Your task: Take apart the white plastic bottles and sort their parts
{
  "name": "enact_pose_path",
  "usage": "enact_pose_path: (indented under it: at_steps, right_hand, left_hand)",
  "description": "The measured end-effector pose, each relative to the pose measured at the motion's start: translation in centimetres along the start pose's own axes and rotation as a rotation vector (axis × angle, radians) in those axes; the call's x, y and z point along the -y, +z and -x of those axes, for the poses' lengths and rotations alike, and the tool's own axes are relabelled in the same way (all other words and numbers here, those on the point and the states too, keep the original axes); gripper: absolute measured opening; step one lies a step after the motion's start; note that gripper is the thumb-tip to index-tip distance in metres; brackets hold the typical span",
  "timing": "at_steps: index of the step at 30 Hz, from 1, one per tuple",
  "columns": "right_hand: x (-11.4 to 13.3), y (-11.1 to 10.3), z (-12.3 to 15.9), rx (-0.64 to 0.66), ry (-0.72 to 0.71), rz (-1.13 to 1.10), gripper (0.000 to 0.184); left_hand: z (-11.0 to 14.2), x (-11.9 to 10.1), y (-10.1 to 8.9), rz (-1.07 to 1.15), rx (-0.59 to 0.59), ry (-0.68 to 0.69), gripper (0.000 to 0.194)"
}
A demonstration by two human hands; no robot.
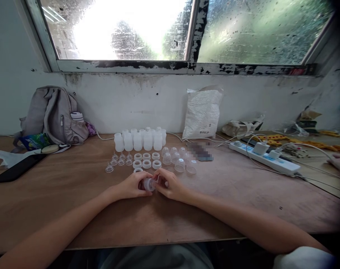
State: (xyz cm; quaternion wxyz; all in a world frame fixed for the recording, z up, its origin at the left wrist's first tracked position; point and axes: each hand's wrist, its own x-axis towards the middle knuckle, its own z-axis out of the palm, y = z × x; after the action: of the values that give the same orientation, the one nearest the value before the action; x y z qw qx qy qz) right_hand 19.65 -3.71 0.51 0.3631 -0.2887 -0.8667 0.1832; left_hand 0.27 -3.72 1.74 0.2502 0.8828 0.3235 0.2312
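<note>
My left hand [136, 185] is wrapped around a small translucent bottle [149, 184] tipped on its side, its neck facing right. At that neck, the fingers of my right hand [170, 185] are pinched together; what they hold is too small and hidden to make out. Just beyond my hands lie several white collar rings [146, 164] in rows. To their left are several clear bottle nipples [121, 161], and to their right several clear dome caps [179, 165]. Behind these, several frosted baby bottles [137, 142] stand upright in rows.
Against the wall are a grey backpack [53, 116] and a white plastic bag [202, 114]. A black tablet-like slab [18, 168] lies at left. At right, a power strip [266, 158] trails cables; another person's hand [339, 162] shows at the far right edge.
</note>
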Motion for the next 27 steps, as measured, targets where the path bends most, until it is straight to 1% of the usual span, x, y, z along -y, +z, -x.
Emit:
enact_pose_path:
  at_steps: [6,8,13,15,18,20,23,27]
  right_hand:
    - [0.3,0.0,0.2,0.059,-0.046,0.107,0.035]
    - [0.2,0.2,0.2,0.068,-0.036,0.128,0.037]
    - [-0.3,0.6,0.1,0.041,-0.004,0.112,0.031]
    - [-0.4,0.6,0.0,-0.01,-0.004,0.088,0.031]
    - [-0.3,0.3,-0.2,-0.124,0.014,0.062,0.032]
    - [-0.3,0.1,-0.3,-0.163,0.029,0.035,0.028]
    - [-0.5,-0.2,-0.6,-0.149,0.042,-0.004,0.02]
    - [-0.7,-0.3,-0.8,-0.037,0.064,0.032,0.009]
  left_hand:
    - [0.0,0.6,0.3,-0.058,-0.05,-0.012,0.047]
    - [0.0,0.7,0.3,-0.063,-0.063,-0.018,0.05]
    - [0.1,0.7,0.3,-0.092,-0.094,-0.009,0.058]
    - [0.2,0.7,0.4,-0.125,-0.097,-0.038,0.056]
    - [0.3,0.8,0.4,-0.135,-0.101,-0.051,0.056]
    - [0.3,0.9,0.4,-0.104,-0.137,-0.045,0.054]
    - [0.3,1.2,0.3,-0.063,-0.236,-0.058,0.044]
    - [0.2,1.7,0.2,-0.089,-0.298,-0.073,0.038]
